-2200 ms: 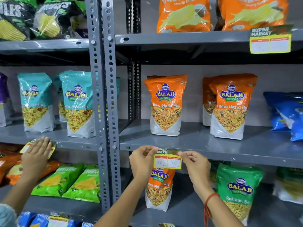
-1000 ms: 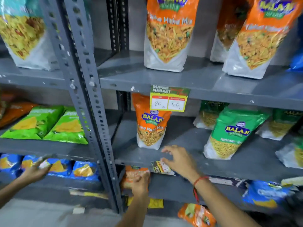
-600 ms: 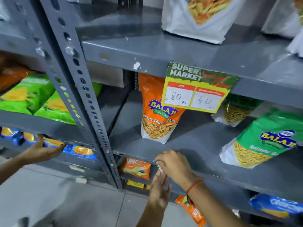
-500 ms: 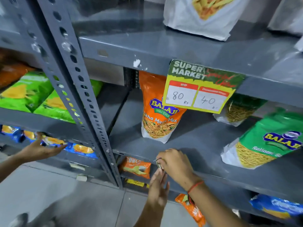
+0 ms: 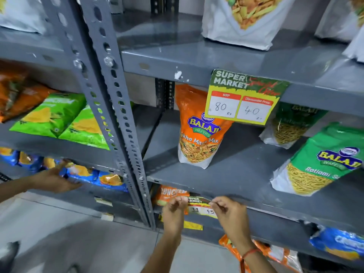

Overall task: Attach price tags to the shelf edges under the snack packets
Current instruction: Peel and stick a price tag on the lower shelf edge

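A small yellow-and-green price tag (image 5: pixel 199 206) is held flat against the front edge of the lower grey shelf (image 5: pixel 275 213), below the orange Balaji Tikha Mitha Mix packet (image 5: pixel 199 131). My left hand (image 5: pixel 174 210) pinches the tag's left end. My right hand (image 5: pixel 229 212), with a red thread on its wrist, pinches the right end. One shelf edge higher hangs a larger price tag (image 5: pixel 243 97) reading 80 and 40.
A perforated grey upright (image 5: pixel 112 107) splits the rack just left of my hands. Another person's hand (image 5: pixel 53 179) touches blue packets on the left bay. A green Ratlami packet (image 5: pixel 323 160) stands at right; orange packets (image 5: pixel 169 194) lie below.
The view dropped from the middle shelf, where the 80/40 tag now hangs alone. My hands moved down one shelf, and both now stretch a second tag along its edge.
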Demonstrator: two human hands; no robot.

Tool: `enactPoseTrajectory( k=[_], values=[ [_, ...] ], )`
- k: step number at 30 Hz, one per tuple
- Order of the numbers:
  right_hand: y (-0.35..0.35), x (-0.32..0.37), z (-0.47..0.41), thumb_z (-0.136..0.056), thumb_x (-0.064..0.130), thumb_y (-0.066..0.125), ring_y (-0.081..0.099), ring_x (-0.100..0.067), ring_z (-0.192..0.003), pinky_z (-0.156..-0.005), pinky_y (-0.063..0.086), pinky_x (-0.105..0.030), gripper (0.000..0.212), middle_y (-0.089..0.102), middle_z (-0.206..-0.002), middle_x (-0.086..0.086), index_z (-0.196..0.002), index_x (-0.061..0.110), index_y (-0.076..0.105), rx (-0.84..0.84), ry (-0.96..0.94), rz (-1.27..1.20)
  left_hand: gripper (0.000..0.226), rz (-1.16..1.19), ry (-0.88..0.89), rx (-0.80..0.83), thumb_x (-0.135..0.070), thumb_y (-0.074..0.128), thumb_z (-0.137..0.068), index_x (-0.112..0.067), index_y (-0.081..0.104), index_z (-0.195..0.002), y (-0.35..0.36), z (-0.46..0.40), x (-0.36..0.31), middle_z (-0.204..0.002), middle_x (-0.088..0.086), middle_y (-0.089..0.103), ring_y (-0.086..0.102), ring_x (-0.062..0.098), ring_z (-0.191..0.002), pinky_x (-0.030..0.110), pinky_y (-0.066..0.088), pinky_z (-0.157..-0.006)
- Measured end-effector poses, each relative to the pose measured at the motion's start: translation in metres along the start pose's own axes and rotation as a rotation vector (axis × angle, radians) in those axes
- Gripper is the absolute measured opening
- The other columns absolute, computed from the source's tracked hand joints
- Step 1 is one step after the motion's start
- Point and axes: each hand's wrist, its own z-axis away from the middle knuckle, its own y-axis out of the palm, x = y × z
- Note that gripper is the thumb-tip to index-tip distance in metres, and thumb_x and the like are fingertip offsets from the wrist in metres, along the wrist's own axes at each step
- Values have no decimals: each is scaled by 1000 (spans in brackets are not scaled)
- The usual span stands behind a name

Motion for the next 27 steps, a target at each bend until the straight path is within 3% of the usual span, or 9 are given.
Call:
enactPoseTrajectory(
  k=[4,7,9,11,13,18,22,27],
  values=[
    [18,7,0,-75,16,79,66,2,-64,-54,42,-7,25,68,-69,31,-63,33,66,-48,90,-128,17,-284,163,-33,-13,69,-87,-12,67,-70,-9,-12,-13,-69,3,68,61,17,-67,29,48,-66],
    [28,8,-5,-75,20,79,66,1,-65,-52,39,-7,16,69,-73,25,-63,23,69,-98,145,-186,11,-409,205,-72,-15,69,-87,-10,72,-78,-10,-14,-22,-73,2,72,64,9,-66,19,47,-61],
    [33,5,-5,-76,23,78,63,0,-61,-50,38,-9,17,69,-70,22,-63,18,69,-121,163,-213,10,-496,217,-88,-19,69,-88,-13,72,-81,-9,-14,-27,-75,-1,73,63,3,-65,7,43,-55],
    [35,3,-6,-77,25,78,61,0,-59,-49,36,-9,21,68,-63,15,-61,19,66,-142,169,-224,9,-558,238,-92,-22,68,-88,-16,72,-83,-8,-15,-28,-74,-5,72,62,-2,-65,4,43,-51],
    [37,3,-8,-79,26,76,60,2,-58,-48,35,-8,23,63,-53,10,-60,21,64,-157,182,-232,10,-590,243,-106,-26,68,-88,-18,72,-84,-7,-16,-29,-76,-6,73,62,-2,-65,5,42,-49],
    [41,4,-13,-81,30,74,63,1,-68,-47,37,-8,25,64,-56,8,-61,22,60,-188,197,-192,15,-647,249,-125,-32,68,-87,-19,75,-88,-4,-25,-28,-81,-3,76,69,9,-72,12,42,-55],
    [44,3,-14,-81,37,72,62,-5,-55,-45,39,-12,28,64,-57,7,-62,22,59,-194,206,-146,19,-612,246,-115,-39,77,-77,-20,73,-75,2,-23,-32,-68,-7,74,69,5,-63,10,43,-51],
    [36,4,-15,-80,46,69,59,-8,-51,-40,34,-17,35,62,-55,7,-60,23,52,-194,188,2,32,-711,278,-145,-48,78,-72,-21,62,-69,4,-25,-39,-62,-7,69,64,7,-60,20,40,-51]
  ],
)
